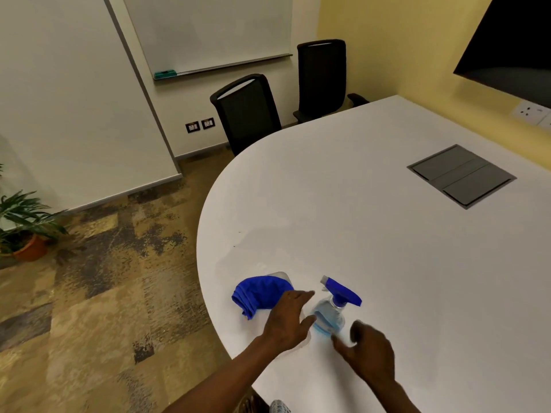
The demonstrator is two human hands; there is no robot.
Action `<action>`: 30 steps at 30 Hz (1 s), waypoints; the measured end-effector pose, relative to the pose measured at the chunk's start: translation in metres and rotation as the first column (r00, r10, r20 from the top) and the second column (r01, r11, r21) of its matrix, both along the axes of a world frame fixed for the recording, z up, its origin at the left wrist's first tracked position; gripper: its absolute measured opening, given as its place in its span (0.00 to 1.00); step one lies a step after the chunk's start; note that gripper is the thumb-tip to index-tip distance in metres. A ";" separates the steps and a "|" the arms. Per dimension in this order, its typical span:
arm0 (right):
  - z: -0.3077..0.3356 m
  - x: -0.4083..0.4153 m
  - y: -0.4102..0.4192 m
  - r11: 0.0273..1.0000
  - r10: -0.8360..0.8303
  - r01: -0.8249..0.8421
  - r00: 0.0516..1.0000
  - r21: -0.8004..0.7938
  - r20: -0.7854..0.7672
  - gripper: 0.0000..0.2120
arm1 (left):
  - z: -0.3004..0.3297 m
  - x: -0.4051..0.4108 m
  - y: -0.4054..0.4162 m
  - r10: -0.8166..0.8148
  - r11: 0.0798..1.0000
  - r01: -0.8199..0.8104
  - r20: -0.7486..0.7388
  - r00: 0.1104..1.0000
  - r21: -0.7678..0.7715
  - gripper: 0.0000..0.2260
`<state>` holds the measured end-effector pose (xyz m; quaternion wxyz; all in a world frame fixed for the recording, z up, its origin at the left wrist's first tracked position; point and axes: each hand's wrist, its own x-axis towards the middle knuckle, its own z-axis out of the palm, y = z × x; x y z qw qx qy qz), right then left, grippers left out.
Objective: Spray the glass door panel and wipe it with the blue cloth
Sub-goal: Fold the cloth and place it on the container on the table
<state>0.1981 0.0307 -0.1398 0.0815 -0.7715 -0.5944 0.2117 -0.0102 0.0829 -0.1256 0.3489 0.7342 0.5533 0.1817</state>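
Neither hand grips anything: the left hand hovers with fingers spread, between the blue cloth and the spray bottle, while the right hand, fingers loosely curled and parted, sits just beside the bottle's base. Cloth and bottle rest near the rounded edge of the white table; two black chairs stand beyond it, a potted plant on the floor at left

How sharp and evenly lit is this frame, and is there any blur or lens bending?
Head view: right hand is motion-blurred, left hand sharper; spray bottle and blue cloth read clearly; lighting warm and dim, without harsh glare on the table; wide-angle lens tilts the walls.
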 end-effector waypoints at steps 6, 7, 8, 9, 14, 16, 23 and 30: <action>-0.006 0.009 0.021 0.988 0.120 -0.085 0.945 0.126 -0.303 0.33 | 0.017 0.046 0.001 0.048 0.992 -0.042 0.049 0.998 -0.119 0.25; -0.009 0.007 0.024 0.989 0.113 -0.077 0.942 0.125 -0.317 0.29 | 0.018 0.049 0.000 0.080 0.989 -0.071 0.070 0.994 -0.132 0.25; -0.012 0.006 0.026 0.990 0.094 -0.056 0.946 0.130 -0.311 0.25 | 0.019 0.052 -0.001 0.115 0.985 -0.102 0.091 0.989 -0.142 0.24; -0.012 0.007 0.027 0.988 0.083 -0.041 0.951 0.147 -0.296 0.22 | 0.020 0.054 -0.002 0.147 0.981 -0.129 0.116 0.982 -0.147 0.24; 0.018 0.012 0.027 0.918 0.138 -0.052 0.971 0.392 -0.194 0.16 | 0.039 0.055 -0.007 0.239 0.971 -0.226 0.234 0.942 -0.083 0.19; 0.037 0.012 0.029 0.875 0.170 -0.072 0.972 0.479 -0.165 0.17 | 0.053 0.053 -0.009 0.273 0.961 -0.272 0.289 0.918 -0.044 0.18; 0.071 -0.015 0.046 0.813 0.366 -0.146 0.881 0.564 -0.300 0.19 | 0.090 0.013 -0.014 0.331 0.911 -0.405 0.456 0.826 0.073 0.18; 0.041 -0.061 0.054 0.827 0.531 -0.340 0.736 0.449 -0.421 0.18 | 0.061 -0.039 -0.031 0.487 0.850 -0.526 0.413 0.770 -0.022 0.19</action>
